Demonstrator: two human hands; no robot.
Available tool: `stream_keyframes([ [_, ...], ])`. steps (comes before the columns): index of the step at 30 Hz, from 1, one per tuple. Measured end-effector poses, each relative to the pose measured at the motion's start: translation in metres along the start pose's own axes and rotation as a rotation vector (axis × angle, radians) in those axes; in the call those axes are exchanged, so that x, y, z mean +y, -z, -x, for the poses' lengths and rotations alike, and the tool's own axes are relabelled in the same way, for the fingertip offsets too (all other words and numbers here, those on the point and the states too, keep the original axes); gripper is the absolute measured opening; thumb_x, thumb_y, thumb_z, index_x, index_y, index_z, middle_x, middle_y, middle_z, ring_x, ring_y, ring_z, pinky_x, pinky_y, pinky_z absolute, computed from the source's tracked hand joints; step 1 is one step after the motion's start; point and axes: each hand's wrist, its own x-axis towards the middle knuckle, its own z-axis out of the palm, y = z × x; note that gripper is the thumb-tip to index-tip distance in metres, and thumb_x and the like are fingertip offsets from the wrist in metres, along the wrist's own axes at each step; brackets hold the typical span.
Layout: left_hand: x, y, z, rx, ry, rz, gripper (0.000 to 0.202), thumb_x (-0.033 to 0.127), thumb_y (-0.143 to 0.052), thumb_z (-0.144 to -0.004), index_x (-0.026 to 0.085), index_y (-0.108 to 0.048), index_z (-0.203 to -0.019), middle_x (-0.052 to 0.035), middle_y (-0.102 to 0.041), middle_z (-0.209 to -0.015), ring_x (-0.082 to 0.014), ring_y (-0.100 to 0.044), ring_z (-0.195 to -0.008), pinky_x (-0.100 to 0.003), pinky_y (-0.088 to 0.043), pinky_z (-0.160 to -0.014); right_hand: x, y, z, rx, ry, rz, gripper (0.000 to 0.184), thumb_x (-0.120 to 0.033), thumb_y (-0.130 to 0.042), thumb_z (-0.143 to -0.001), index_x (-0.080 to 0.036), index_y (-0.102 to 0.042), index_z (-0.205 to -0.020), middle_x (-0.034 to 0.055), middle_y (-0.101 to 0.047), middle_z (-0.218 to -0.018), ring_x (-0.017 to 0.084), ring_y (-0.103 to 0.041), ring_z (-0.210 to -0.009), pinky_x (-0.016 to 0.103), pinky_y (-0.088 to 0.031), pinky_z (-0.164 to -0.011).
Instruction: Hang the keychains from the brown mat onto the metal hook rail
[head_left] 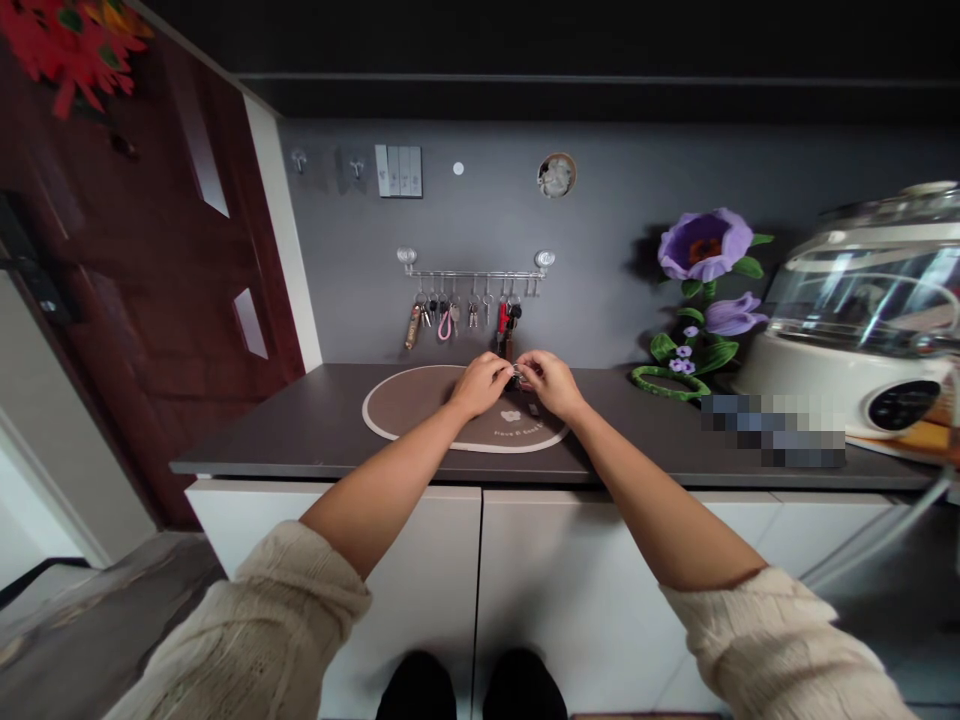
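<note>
My left hand (478, 386) and my right hand (551, 382) meet over the right half of a brown oval mat (409, 400) with a pale rim. Fingertips of both hands pinch a small metal key ring (516, 372). Something dark hangs below it, partly hidden by the fingers. Just behind, on the wall, a metal hook rail (476, 274) carries several bunches of keys. Among them are a pink loop (445, 322) and a red fob (502, 318).
A dark red door (172, 300) stands left of the dark countertop (300, 430). To the right are purple crocheted flowers (705, 250) and a white appliance with a clear top (810, 370). White cabinet doors (420, 580) lie below, and a dark shelf (562, 95) overhangs above.
</note>
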Motion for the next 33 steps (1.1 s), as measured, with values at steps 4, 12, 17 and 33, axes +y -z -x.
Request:
stream_keyframes([
  [4,0.0,-0.001,-0.001,0.015,0.008,0.035,0.025,0.029,-0.037,-0.082,0.018,-0.059,-0.084,-0.0035,-0.055,-0.083,-0.0137,-0.05,-0.081,-0.026,-0.039,-0.076,-0.004,0.001,0.001,0.029,-0.037,-0.051,0.017,-0.031,-0.049,-0.075,-0.018,-0.058,-0.08,0.0041,-0.058,-0.078,0.012,-0.051,-0.067,0.026,-0.041,-0.065],
  [12,0.002,-0.001,-0.002,0.073,0.139,0.249,0.02,0.025,-0.039,-0.08,0.015,-0.056,-0.076,-0.0007,-0.056,-0.071,-0.0111,-0.049,-0.068,-0.023,-0.039,-0.068,0.002,-0.005,-0.001,-0.006,-0.196,-0.359,0.025,-0.033,-0.056,-0.069,-0.017,-0.056,-0.088,0.0035,-0.061,-0.08,0.012,-0.054,-0.072,0.026,-0.043,-0.069],
  [17,-0.002,-0.005,-0.004,0.148,0.25,0.468,0.017,0.027,-0.043,-0.077,0.014,-0.054,-0.076,-0.0008,-0.056,-0.07,-0.0102,-0.049,-0.066,-0.022,-0.04,-0.065,0.011,-0.011,0.0,-0.066,-0.253,-0.43,0.023,-0.037,-0.055,-0.068,-0.016,-0.056,-0.078,0.0014,-0.059,-0.074,0.011,-0.053,-0.068,0.026,-0.044,-0.066],
  [33,0.001,-0.01,-0.003,0.104,0.277,0.558,0.021,0.031,-0.043,-0.078,0.014,-0.055,-0.081,-0.0015,-0.057,-0.07,-0.01,-0.05,-0.064,-0.023,-0.041,-0.063,-0.004,-0.003,0.0,-0.062,-0.307,-0.579,0.026,-0.043,-0.052,-0.071,-0.018,-0.048,-0.076,-0.0017,-0.049,-0.071,0.009,-0.048,-0.066,0.023,-0.044,-0.062],
])
